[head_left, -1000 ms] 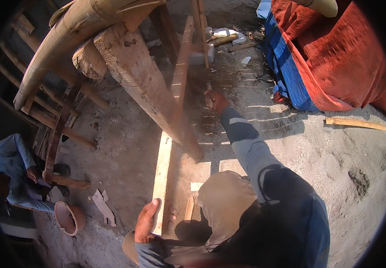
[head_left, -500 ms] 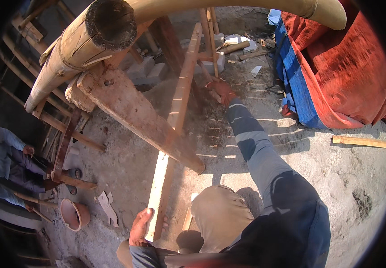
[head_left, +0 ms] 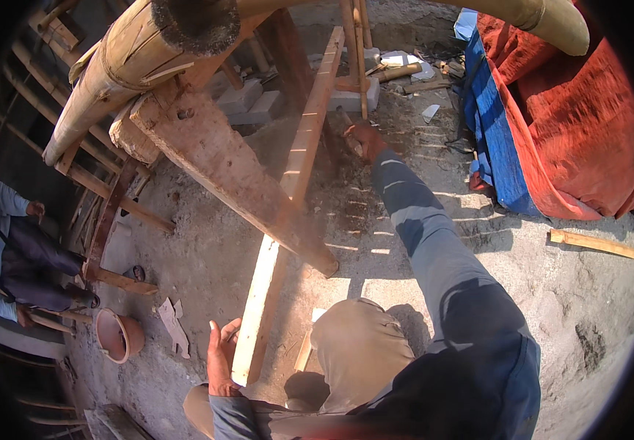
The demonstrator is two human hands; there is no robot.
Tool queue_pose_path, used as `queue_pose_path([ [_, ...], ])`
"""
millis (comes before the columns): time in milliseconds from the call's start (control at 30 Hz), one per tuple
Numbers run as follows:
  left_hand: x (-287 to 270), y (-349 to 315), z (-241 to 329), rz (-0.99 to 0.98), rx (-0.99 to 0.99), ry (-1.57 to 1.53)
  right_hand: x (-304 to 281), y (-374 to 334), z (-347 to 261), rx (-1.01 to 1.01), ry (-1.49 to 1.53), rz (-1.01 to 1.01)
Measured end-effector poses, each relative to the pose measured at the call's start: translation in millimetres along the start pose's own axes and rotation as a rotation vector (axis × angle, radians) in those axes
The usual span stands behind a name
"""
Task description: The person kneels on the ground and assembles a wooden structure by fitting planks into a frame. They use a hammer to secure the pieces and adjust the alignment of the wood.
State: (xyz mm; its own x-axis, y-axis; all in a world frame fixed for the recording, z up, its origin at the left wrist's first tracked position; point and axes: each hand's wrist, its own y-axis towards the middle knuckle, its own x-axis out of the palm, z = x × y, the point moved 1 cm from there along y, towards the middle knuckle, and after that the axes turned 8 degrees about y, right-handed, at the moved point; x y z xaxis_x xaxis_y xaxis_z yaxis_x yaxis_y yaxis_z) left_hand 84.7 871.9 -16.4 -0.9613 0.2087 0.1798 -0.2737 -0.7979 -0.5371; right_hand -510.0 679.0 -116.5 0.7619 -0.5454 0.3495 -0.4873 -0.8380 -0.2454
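A long squared wooden beam point(head_left: 299, 165) slants away from me, its sunlit near end close to my knees. My left hand point(head_left: 221, 359) is beside that end, thumb and fingers apart, not wrapped around the wood. A small dark thing by its fingertips is too small to make out. Stretched far forward, my right hand point(head_left: 366, 141) is closed around a slim, stick-like handle point(head_left: 344, 116) to the right of the beam's far part. What tool it belongs to cannot be made out. A rough, tapered plank point(head_left: 221, 169) crosses over the beam.
A thick bamboo pole point(head_left: 133, 66) hangs overhead at upper left. Red point(head_left: 574, 117) and blue tarpaulin point(head_left: 504, 139) lies at right. A bucket point(head_left: 120, 336) stands at lower left, near another person point(head_left: 20, 242). Pale blocks point(head_left: 254, 106) and rubble lie at the back.
My left hand has loosened from the beam's near end and its fingers have spread. My right hand has shifted slightly right. The other person at left has changed posture.
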Motion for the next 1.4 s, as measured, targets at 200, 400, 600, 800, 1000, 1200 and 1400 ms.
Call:
queue_pose_path([
  [200,4,-3,-4,0.105,0.011,-0.036,1,-11,23,-0.135,-0.090,0.169],
  [400,2,-4,-1,0.164,0.005,-0.014,13,-14,3,-0.149,-0.002,0.146],
  [600,-4,1,-5,0.185,0.035,-0.046,-2,-87,49,-0.036,-0.080,0.047],
  [800,-3,8,-6,0.198,0.031,-0.228,-54,-171,110,0.321,-0.272,-0.077],
  [1000,-13,-7,1,0.217,0.005,-0.310,-5,-229,52,0.225,-0.207,-0.294],
  [1200,3,7,8,0.200,0.101,-0.353,0,-242,43,0.281,-0.089,-0.381],
  [1400,-12,-34,-3,0.292,0.054,-0.354,45,-264,46,0.282,-0.340,-0.403],
])
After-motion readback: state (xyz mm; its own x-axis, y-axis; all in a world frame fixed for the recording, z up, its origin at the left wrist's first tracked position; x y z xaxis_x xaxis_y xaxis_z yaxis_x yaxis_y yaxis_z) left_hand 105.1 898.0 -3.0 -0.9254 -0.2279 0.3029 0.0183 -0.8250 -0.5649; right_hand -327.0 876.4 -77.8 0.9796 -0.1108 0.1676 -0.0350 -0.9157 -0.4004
